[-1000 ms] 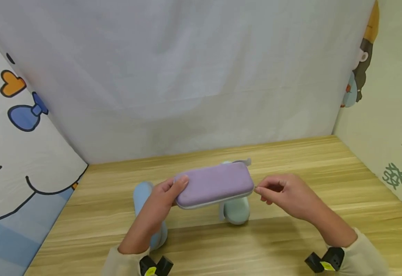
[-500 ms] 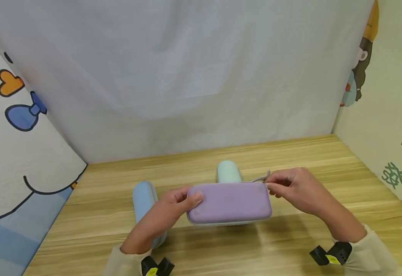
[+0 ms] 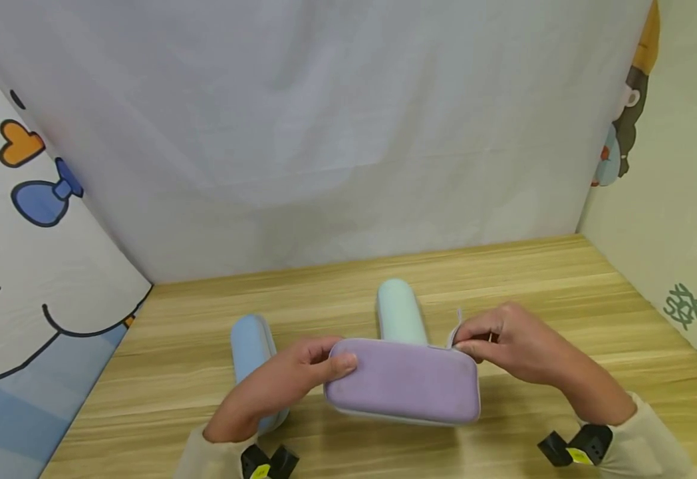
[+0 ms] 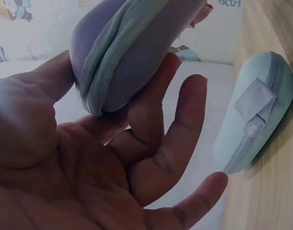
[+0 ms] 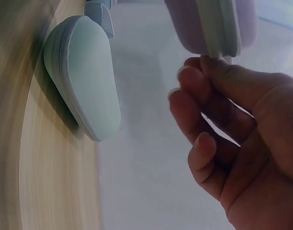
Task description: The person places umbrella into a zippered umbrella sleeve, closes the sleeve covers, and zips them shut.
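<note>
A purple zippered case (image 3: 405, 382) is held up over the table, its broad face turned toward the head camera. My left hand (image 3: 291, 369) grips its left end, thumb on the broad face; in the left wrist view the other fingers (image 4: 192, 110) spread beneath. At the far right corner, my right hand (image 3: 510, 342) pinches the zipper pull, mostly hidden by the fingertips. A grey loop strap (image 3: 455, 332) sticks up beside those fingers. The pale zip band appears closed along the visible end in the left wrist view.
Behind the purple case, a mint green case (image 3: 401, 311) lies on the wooden table (image 3: 522, 266). A light blue case (image 3: 251, 346) lies at the left, partly covered by the left forearm. A white curtain (image 3: 348, 166) closes off the back, with printed cloths at both sides.
The purple case has come down and nearer, shifting slightly right and turning. My right hand has gone from its right end to the far right corner by the strap. More of the mint case shows.
</note>
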{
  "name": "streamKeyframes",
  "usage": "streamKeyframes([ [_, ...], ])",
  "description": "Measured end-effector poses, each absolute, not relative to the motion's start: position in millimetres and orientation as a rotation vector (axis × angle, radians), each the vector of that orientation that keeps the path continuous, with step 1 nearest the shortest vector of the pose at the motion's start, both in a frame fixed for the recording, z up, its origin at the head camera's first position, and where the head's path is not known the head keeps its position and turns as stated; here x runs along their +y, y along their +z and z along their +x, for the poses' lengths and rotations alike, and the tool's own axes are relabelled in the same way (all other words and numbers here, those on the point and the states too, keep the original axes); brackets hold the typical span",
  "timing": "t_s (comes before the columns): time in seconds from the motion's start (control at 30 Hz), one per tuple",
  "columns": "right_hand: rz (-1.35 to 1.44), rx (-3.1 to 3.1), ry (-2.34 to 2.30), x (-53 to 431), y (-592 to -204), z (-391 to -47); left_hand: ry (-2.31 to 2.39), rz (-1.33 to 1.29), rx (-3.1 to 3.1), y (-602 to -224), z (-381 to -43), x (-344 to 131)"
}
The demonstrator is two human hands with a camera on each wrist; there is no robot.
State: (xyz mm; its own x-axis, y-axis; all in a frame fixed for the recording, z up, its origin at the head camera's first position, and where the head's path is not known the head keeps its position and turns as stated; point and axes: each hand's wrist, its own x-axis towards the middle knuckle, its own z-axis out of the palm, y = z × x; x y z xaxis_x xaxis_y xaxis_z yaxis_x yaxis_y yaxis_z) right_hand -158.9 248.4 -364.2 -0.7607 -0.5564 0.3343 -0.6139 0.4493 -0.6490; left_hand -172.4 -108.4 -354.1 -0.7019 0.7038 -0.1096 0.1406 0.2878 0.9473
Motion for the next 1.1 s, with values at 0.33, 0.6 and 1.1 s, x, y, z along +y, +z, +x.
streamKeyframes([
  [0.33, 0.796, -2.752, 1.561, 252.2, -354.3, -157.7, 1.479, 0.718, 1.997, -356.7, -173.9, -104.5],
  [0.6, 0.982, -2.850, 1.690, 240.2, -355.0, -152.4, 1.431, 0.797, 1.989, -362.8, -169.2, -97.1],
  [1.1, 1.403, -2.694, 2.013, 214.2, -365.6, -147.2, 1.441, 0.838, 2.029, -368.4, -162.2, -85.0],
])
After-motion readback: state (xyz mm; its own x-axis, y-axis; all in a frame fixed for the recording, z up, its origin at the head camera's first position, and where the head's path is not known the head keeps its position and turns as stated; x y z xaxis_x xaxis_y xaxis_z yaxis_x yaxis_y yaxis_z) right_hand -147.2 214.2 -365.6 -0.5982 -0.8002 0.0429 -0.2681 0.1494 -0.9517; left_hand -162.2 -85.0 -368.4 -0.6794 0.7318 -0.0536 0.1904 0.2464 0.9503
